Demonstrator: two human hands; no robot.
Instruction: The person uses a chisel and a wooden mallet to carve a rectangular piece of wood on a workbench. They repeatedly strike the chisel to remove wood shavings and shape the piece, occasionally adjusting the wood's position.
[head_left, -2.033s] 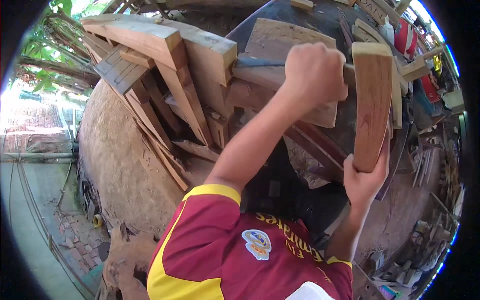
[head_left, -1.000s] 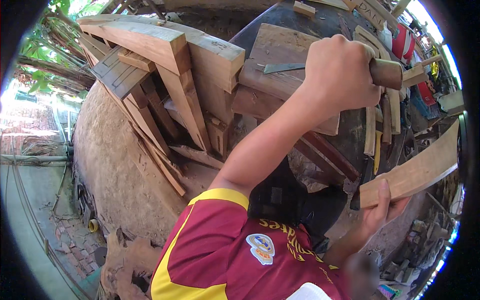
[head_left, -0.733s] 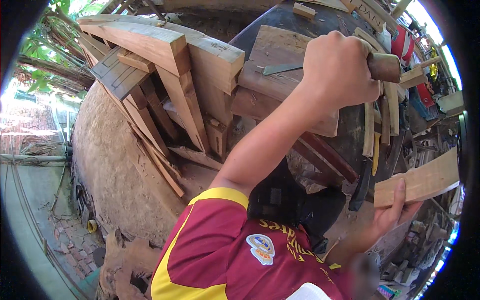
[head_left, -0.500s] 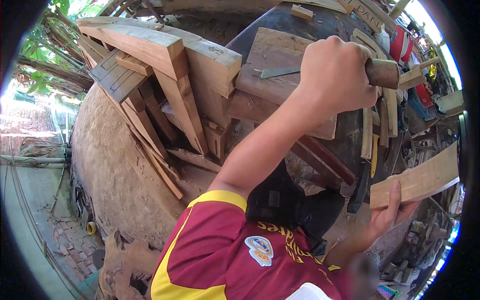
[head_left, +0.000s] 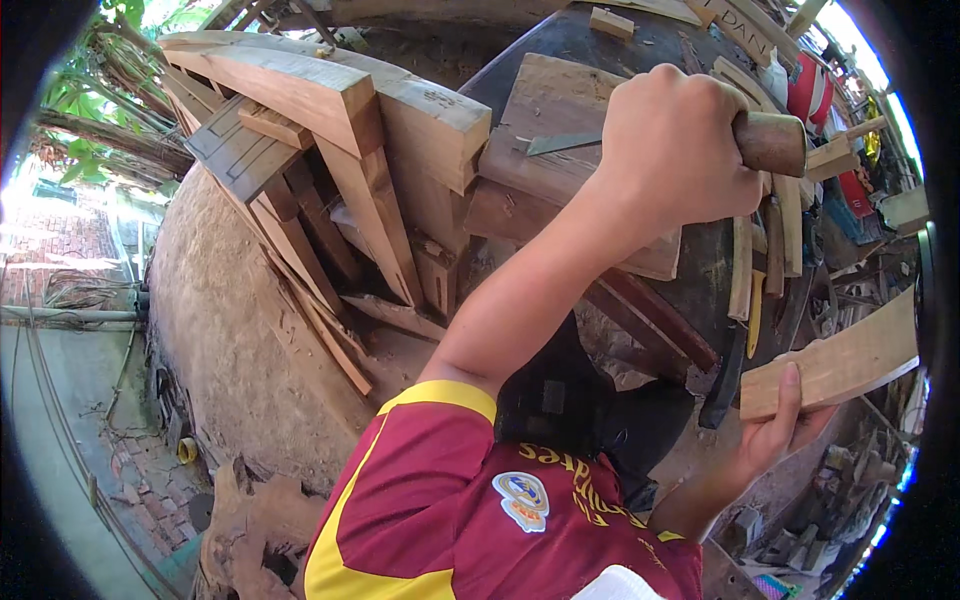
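My left hand (head_left: 678, 145) is closed in a fist around the thick round wooden handle (head_left: 770, 144) of a tool, its butt end sticking out to the right. On the fist's other side, roughly in line with the handle, a flat grey blade (head_left: 565, 144) shows over a wooden block (head_left: 540, 110); my fist hides where blade and handle would meet. At the far right, my right hand (head_left: 780, 425) grips a pale, gently curved wood piece (head_left: 835, 365), thumb on its near face and fingers mostly behind it.
Left of my left forearm stands a frame of stacked, joined wooden beams (head_left: 330, 100). Several narrow wood strips (head_left: 742, 265) and a yellow-handled tool (head_left: 755, 315) lie on the dark bench top (head_left: 705, 245). A red and white object (head_left: 813, 95) sits farther right. Tree stump wood (head_left: 240, 540) is at lower left.
The whole view has shifted slightly, with the beams and bench a little further right. Both hands keep their grips, and the left fist is slightly higher in the picture.
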